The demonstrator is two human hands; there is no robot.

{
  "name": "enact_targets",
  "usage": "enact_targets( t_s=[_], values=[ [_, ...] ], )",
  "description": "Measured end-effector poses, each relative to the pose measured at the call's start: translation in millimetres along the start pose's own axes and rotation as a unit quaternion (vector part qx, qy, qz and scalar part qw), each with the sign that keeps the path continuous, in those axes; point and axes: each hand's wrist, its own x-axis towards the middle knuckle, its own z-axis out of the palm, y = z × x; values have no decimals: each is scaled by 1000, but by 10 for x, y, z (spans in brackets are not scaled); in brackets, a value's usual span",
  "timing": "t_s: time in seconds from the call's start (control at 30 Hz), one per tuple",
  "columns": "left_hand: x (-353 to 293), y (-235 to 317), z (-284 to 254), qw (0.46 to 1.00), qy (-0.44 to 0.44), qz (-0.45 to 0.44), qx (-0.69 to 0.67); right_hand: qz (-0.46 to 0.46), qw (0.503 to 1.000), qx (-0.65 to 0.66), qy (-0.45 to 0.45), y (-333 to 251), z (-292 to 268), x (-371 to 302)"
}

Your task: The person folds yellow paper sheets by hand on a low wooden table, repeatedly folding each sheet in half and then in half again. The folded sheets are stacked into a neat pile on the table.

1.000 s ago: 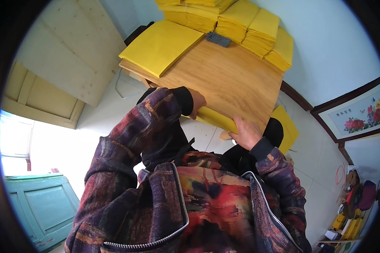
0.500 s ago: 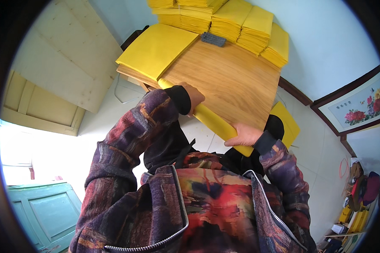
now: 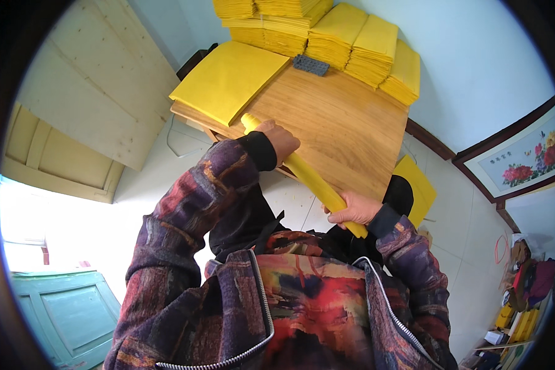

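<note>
A long yellow roll of paper-like sheet (image 3: 317, 183) slants from the table's near left edge down toward my lap. My left hand (image 3: 280, 142) is wrapped round its upper part, with the rolled end poking out past the wrist. Lower down, my right hand (image 3: 356, 208) grips it near the other end, thumb on top. The roll lies across the front edge of the wooden table (image 3: 333, 123). Beyond my left hand, a flat yellow stack of sheets (image 3: 231, 80) rests on the table's left side, apart from the roll.
Folded yellow bundles (image 3: 333, 37) are piled along the table's back. A dark grey textured block (image 3: 311, 65) sits before them. Another yellow sheet (image 3: 416, 188) is beside my right knee. A framed flower picture (image 3: 521, 157) and a cluttered shelf (image 3: 509, 342) stand at the right.
The roll has become narrower and tighter, and its upper end shows more clearly beyond my left hand. My right hand has shifted slightly down, its thumb now laid over the roll.
</note>
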Motion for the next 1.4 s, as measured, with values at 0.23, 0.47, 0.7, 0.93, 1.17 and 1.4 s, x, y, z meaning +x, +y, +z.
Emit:
enact_targets(
  t_s=[0.23,0.47,0.7,0.93,1.17,1.4],
  values=[
    [-14,37,-91,992,-109,-65,21,-65,991,-94,68,34,88,26],
    [-253,-200,-62,865,454,-212,-37,-116,987,98,57,-11,-106,-37],
    [-104,475,237,518,159,24,-840,-182,968,167,50,-226,-10,20],
    [171,636,-149,439,187,88,-875,-197,973,45,114,-514,122,134],
    [422,820,-481,601,411,34,-685,-370,857,-108,343,-664,-179,267],
    [747,913,275,711,297,-89,-631,-285,838,-203,419,-43,-139,726]
  ],
)
